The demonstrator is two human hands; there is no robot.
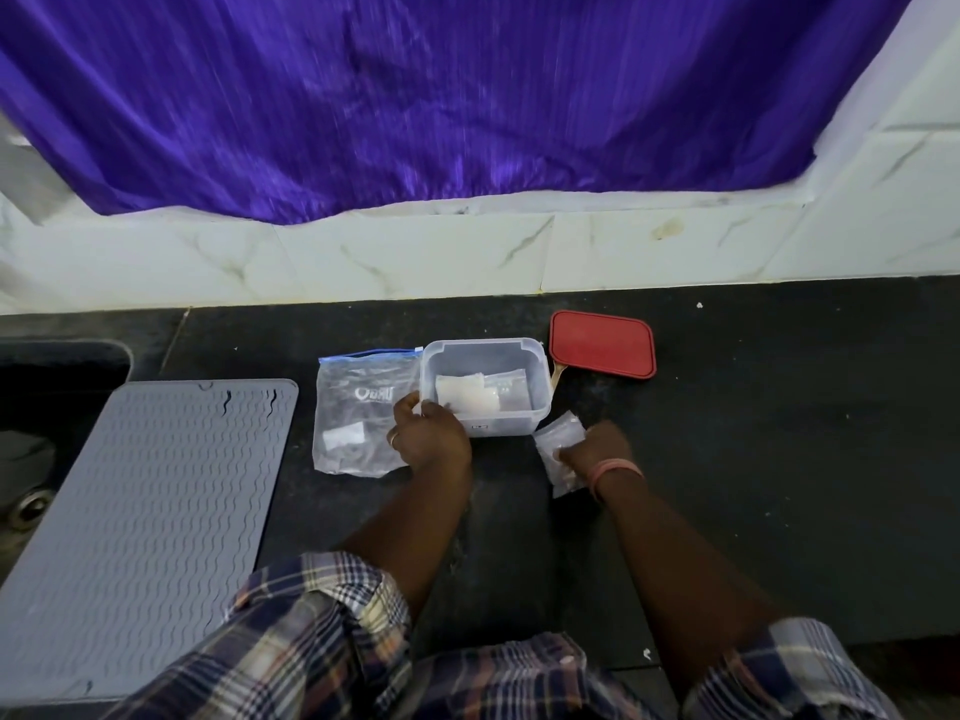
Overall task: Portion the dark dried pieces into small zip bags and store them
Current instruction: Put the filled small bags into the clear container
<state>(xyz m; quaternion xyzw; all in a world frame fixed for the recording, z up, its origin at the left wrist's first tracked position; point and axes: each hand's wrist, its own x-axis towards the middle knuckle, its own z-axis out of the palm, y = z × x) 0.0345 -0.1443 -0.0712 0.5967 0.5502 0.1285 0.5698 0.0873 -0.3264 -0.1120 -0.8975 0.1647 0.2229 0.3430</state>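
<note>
A clear plastic box (535,356) stands on the black counter with small zip bags (470,398) inside. My left hand (428,433) grips the box's near left corner. To its left lies a large clear zip bag (358,402) with a blue seal. My right hand (597,452) pinches a small clear zip bag (558,439) just right of the box, near the counter. The bag's contents are too blurred to tell.
A red lid (602,344) lies behind the box on the right, with a wooden handle (557,375) sticking out from under it. A grey ribbed mat (140,517) covers the left side, beside a sink (31,459). A purple curtain (415,96) hangs above the tiled ledge.
</note>
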